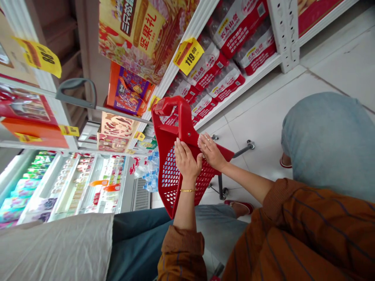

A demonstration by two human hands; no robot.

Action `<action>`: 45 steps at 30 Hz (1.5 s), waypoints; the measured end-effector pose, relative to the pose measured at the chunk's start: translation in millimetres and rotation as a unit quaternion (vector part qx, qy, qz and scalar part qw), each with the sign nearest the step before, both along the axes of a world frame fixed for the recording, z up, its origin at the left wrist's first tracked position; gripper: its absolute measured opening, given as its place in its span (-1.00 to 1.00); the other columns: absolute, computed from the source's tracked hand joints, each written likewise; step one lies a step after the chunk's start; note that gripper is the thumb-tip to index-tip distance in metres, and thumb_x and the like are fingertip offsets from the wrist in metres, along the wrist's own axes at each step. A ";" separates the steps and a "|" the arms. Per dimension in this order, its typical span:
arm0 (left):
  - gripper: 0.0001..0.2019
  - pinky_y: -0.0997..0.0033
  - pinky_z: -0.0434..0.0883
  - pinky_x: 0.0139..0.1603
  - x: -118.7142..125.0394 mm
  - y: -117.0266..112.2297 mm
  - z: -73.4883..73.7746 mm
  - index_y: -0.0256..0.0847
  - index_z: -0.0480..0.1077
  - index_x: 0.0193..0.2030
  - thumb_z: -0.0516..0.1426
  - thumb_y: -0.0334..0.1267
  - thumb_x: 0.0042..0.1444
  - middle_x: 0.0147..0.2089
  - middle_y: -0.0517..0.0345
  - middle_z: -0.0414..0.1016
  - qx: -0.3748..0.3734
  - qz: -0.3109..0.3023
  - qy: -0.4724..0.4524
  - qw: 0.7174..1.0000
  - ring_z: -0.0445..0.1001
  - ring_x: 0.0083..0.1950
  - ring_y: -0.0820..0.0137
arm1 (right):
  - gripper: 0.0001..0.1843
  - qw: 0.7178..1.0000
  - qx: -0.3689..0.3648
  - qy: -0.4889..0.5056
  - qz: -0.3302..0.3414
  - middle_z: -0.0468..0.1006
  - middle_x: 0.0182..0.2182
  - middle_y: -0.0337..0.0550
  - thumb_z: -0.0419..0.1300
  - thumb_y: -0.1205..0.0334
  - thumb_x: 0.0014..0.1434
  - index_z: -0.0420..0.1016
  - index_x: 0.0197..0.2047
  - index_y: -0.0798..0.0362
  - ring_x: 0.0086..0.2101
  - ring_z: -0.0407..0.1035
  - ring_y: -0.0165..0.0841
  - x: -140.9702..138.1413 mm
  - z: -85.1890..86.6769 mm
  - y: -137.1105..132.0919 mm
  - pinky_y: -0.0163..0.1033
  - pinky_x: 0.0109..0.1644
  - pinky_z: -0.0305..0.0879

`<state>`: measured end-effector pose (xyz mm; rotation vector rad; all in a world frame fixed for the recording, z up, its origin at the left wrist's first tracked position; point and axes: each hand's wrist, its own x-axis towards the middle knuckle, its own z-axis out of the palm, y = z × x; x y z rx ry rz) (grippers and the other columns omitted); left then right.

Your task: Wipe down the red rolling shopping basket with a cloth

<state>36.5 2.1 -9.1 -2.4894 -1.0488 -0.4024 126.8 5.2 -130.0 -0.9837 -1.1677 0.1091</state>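
**Basket** (pixel 170 183): red plastic with mesh walls, tipped on its side. Its long axis runs from the mesh bottom, below the left hand, up to the red grip (pixel 172 106) above both hands. The grip end points at the shelf.

**Left hand** (pixel 186 160): wears a gold bangle. It lies flat on the basket rim with fingers straight and close together, clamped on nothing.

**Right hand** (pixel 211 151): just beside the left hand, thumbs near each other. The palm is flat on the rim bar with fingers spread slightly, gripping nothing.

**Grey pull handle** (pixel 76 91): well left of and above the hands, on a metal rod that runs towards the basket.

**Wheels** (pixel 224 192): on a dark frame, right of and below the right hand.

**Shelf** (pixel 249 80): beyond the fingertips. It carries red-labelled water packs (pixel 228 80) and a yellow tag (pixel 189 55).

**Gift box** (pixel 143 35): above the grip.

**Chiller** (pixel 58 187): far left of the left hand.

**Knee** (pixel 328 144): in jeans, right of the right forearm.

**Shoe** (pixel 240 207): below the right wrist, on the tiled floor (pixel 263 113).
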 end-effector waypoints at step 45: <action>-0.18 -0.16 -0.04 0.44 -20.4 20.6 19.3 -0.32 -0.42 0.46 0.02 -0.19 0.23 0.50 -0.13 -0.62 -0.062 -0.095 0.095 0.989 -0.44 0.51 0.01 | -0.30 0.999 0.024 -0.023 0.036 -0.12 0.43 -0.33 -0.17 0.35 0.39 -0.41 0.44 -0.27 0.40 -0.30 -0.28 4.3 38.4 34.5 0.11 0.48 -0.21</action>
